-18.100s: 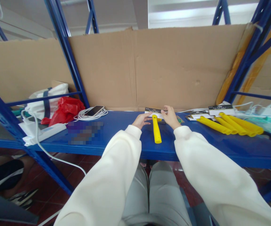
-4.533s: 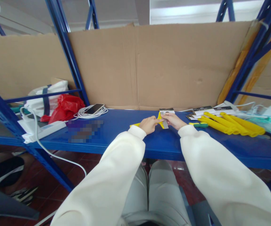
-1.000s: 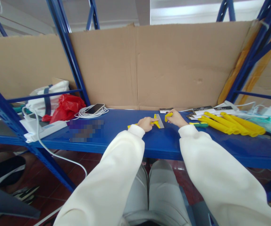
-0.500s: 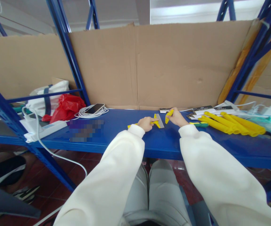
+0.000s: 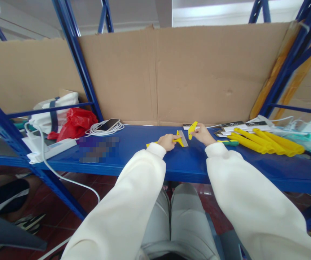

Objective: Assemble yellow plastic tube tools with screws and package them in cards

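Note:
My left hand [image 5: 167,142] is closed around the yellow handle of a scraper. The scraper [image 5: 180,141] has a yellow head and a flat grey blade [image 5: 184,139] pointing right, low over the blue shelf. Most of the handle is hidden by my fingers, and its end shows left of my wrist. My right hand [image 5: 202,134] pinches a flat yellow plate [image 5: 192,130] with angled ends, held upright to the right of the blade and apart from it. A green and yellow screwdriver [image 5: 229,143] lies beside my right wrist.
Several yellow handles [image 5: 263,142] and black-and-white packs [image 5: 233,126] lie at the right. Leftward are a phone [image 5: 109,125] on a coiled white cable [image 5: 93,131], a red bag [image 5: 77,122] and a power strip [image 5: 53,151]. Cardboard [image 5: 193,72] walls the back. A person's leg [image 5: 9,195] shows lower left.
My right hand has turned the yellow plate more upright and raised it slightly. The left hand and the scraper stay in place.

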